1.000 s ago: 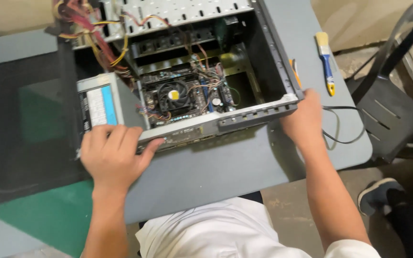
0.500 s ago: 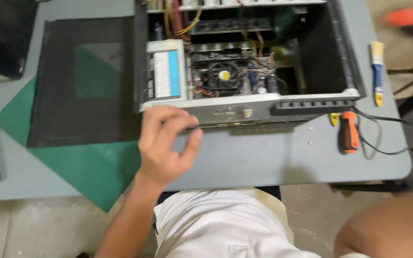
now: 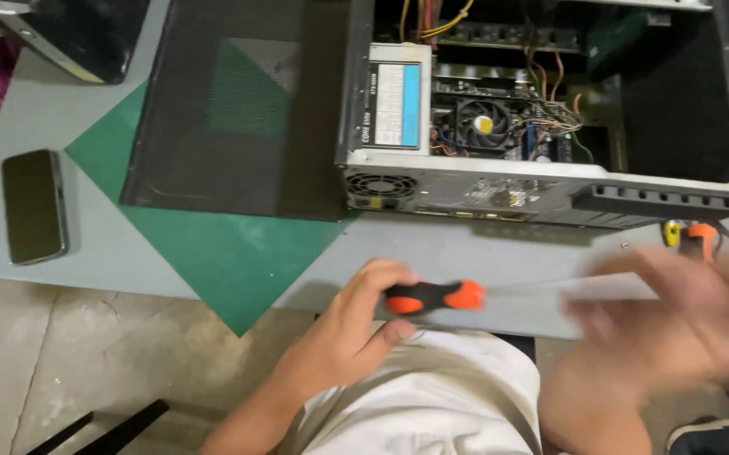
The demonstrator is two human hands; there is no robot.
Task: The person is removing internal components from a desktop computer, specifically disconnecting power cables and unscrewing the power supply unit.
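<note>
Head view shows a screwdriver [image 3: 436, 297] with an orange-and-black handle, lying level over the grey table's [image 3: 466, 253] near edge, its pale shaft smeared by motion. The left hand [image 3: 356, 329] is clenched around the handle; half a second ago it lay flat against the open computer case [image 3: 550, 181], empty. The right hand [image 3: 676, 316] has come into view at the shaft's far end, seemingly loose-fingered, though blur hides its grip.
</note>
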